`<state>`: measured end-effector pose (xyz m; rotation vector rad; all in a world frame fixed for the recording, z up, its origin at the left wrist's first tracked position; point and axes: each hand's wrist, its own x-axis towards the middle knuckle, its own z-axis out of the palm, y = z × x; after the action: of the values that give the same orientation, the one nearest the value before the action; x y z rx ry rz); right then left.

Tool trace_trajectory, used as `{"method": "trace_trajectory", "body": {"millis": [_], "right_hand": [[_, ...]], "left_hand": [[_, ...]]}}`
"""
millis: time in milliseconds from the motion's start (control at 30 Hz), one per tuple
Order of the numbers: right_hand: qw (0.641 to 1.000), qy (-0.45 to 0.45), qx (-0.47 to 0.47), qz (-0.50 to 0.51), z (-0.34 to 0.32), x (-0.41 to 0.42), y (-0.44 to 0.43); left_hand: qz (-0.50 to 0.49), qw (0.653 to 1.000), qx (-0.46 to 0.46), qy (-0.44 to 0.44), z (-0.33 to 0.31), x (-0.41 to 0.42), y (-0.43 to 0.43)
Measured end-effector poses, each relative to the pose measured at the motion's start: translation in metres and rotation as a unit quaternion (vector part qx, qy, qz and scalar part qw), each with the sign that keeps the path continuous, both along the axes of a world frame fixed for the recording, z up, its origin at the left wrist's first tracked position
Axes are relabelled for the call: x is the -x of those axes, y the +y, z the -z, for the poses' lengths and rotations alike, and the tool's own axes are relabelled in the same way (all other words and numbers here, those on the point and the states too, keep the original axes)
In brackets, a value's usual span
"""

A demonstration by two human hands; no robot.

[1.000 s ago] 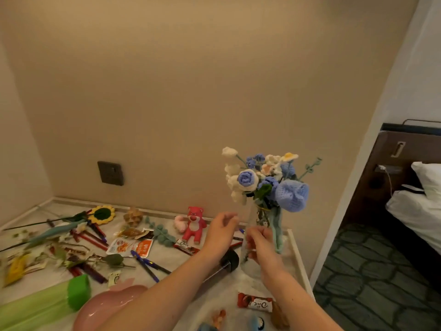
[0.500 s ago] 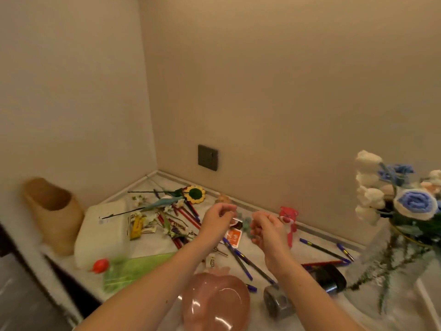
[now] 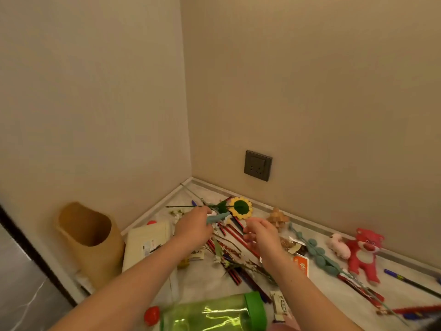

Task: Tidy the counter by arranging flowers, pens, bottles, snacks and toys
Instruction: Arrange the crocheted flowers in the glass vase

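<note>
On the grey counter [image 3: 202, 280], my left hand [image 3: 194, 226] reaches into a pile of flowers and grips a light blue crochet flower [image 3: 216, 218], which sticks out to the right of my fingers. Just behind it lies a yellow sunflower [image 3: 239, 207] with a dark green centre. My right hand [image 3: 262, 237] hovers over several red pencils [image 3: 230, 235], fingers loosely curled and holding nothing. A teal leafy stem [image 3: 317, 253], a pink bear toy [image 3: 365, 253] and a small pink toy [image 3: 337, 246] lie to the right.
A tan holder [image 3: 88, 237] stands at the counter's left edge beside a white box [image 3: 145, 244]. A green bottle [image 3: 210, 316] lies at the front. A wooden puzzle [image 3: 278, 217], an orange packet [image 3: 301, 265] and a blue pen [image 3: 405, 279] lie around. A wall socket [image 3: 258, 165] sits above.
My view has swung left, away from the vase of blue flowers. Both hands moved to the flower pile in the corner, and my left hand has taken hold of the light blue flower.
</note>
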<state>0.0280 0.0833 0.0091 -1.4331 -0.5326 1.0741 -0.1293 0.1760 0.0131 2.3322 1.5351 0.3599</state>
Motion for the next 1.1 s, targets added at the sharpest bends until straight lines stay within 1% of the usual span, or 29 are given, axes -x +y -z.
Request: {"method": "trace_trajectory", "body": {"millis": [67,167,233,333,433,500,567,667,733,800,900,967,1000,1033,1100], "right_hand": [[1.0,0.002,0.009,0.004,0.006,0.007,0.014],[1.0,-0.007,0.024,0.016,0.013,0.013,0.029],[0.999,-0.011,0.034,0.023,0.018,0.013,0.038],[0.998,-0.019,0.042,0.036,0.022,0.009,0.05],[0.997,-0.031,0.045,0.049,0.024,0.003,0.06],[0.996,-0.046,0.051,0.052,0.027,0.0,0.069],[0.993,-0.088,0.063,0.037,0.032,-0.001,0.079],[0.981,-0.17,0.082,-0.034,0.045,-0.001,0.095],[0.961,-0.242,0.093,-0.092,0.055,0.002,0.105],[0.929,-0.331,0.106,-0.126,0.064,0.005,0.112],[0.875,-0.443,0.132,-0.144,0.072,0.005,0.12],[0.856,-0.48,0.129,-0.142,0.075,0.005,0.123],[0.853,-0.488,0.12,-0.138,0.074,0.005,0.124],[0.86,-0.482,0.107,-0.13,0.072,0.004,0.124],[0.896,-0.429,0.067,-0.09,0.065,0.002,0.123]], "left_hand": [[0.007,0.994,0.035,0.103,0.003,0.002,0.011],[0.02,0.971,0.061,0.231,0.012,0.0,0.02],[0.037,0.958,0.059,0.28,0.013,-0.002,0.028],[0.038,0.954,0.037,0.297,-0.005,-0.003,0.042],[0.022,0.96,-0.02,0.28,-0.035,-0.004,0.061],[0.004,0.968,-0.043,0.247,-0.051,-0.003,0.075],[-0.012,0.985,-0.045,0.169,-0.057,-0.002,0.088],[-0.02,1.0,-0.02,0.012,-0.05,-0.002,0.098],[-0.021,0.998,-0.018,-0.063,-0.041,-0.003,0.101],[-0.024,0.993,-0.043,-0.111,-0.031,-0.004,0.104],[-0.018,0.988,-0.069,-0.134,-0.02,-0.003,0.108],[-0.014,0.99,-0.079,-0.117,-0.013,-0.001,0.111],[-0.014,0.991,-0.078,-0.109,-0.01,-0.001,0.111],[-0.013,0.992,-0.075,-0.103,-0.007,0.0,0.112],[-0.004,0.993,-0.071,-0.09,-0.001,0.0,0.113]]}}
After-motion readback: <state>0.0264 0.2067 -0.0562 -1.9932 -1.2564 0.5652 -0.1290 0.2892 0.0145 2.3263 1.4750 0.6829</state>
